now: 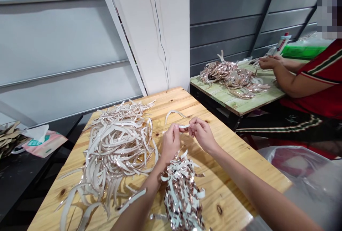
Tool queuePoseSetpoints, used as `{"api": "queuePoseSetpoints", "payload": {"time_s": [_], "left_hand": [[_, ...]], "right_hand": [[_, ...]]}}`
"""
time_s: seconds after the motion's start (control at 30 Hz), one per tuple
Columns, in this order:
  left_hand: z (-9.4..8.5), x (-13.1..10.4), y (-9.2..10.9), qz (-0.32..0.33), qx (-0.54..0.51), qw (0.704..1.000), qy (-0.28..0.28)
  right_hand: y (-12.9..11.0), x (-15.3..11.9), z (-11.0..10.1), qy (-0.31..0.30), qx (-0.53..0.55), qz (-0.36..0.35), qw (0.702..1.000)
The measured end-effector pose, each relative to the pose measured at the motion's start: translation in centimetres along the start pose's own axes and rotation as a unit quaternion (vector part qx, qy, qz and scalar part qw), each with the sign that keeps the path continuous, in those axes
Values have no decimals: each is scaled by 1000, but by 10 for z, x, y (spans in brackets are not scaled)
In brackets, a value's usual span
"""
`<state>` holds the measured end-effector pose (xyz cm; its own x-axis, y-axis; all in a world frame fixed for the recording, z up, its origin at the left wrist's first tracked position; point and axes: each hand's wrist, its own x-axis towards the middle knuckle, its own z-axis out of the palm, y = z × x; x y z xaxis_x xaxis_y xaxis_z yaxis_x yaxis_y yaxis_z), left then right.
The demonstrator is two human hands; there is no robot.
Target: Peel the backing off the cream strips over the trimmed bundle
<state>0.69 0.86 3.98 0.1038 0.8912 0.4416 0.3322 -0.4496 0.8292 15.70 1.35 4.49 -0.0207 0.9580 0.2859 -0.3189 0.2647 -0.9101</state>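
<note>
Over the middle of the wooden table, my left hand [171, 140] and my right hand [202, 134] pinch a short whitish strip [184, 127] between them, one at each end. Below them, between my forearms, lies a heap of short curled pieces [184, 191], shiny copper and white. A big tangled pile of long white strips with shiny edges [117, 145] covers the table's left side. One loose curved strip [175, 112] lies just beyond my hands.
The wooden table [229, 174] has its right edge under my right forearm. A tissue pack [45, 143] rests on a dark surface at left. At right, a person in red [320, 81] works at a green table [240, 106] with another strip pile [232, 77]. Below is a plastic bag [299, 167].
</note>
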Motion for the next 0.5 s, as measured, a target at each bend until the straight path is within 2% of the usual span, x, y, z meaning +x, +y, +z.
{"api": "queuePoseSetpoints", "payload": {"time_s": [0.2,0.33,0.43,0.5], "left_hand": [[4,3,-4,-22,-99,995,11],[5,1,-1,-17,-75,997,8],[2,-1,3,-10,-12,1000,18],[1,-3,5,-3,22,999,25]], "right_hand": [[-5,2,5,54,117,52,990],[-7,4,5,58,165,65,982],[-4,4,2,27,109,54,992],[0,3,0,9,3,18,1000]]}}
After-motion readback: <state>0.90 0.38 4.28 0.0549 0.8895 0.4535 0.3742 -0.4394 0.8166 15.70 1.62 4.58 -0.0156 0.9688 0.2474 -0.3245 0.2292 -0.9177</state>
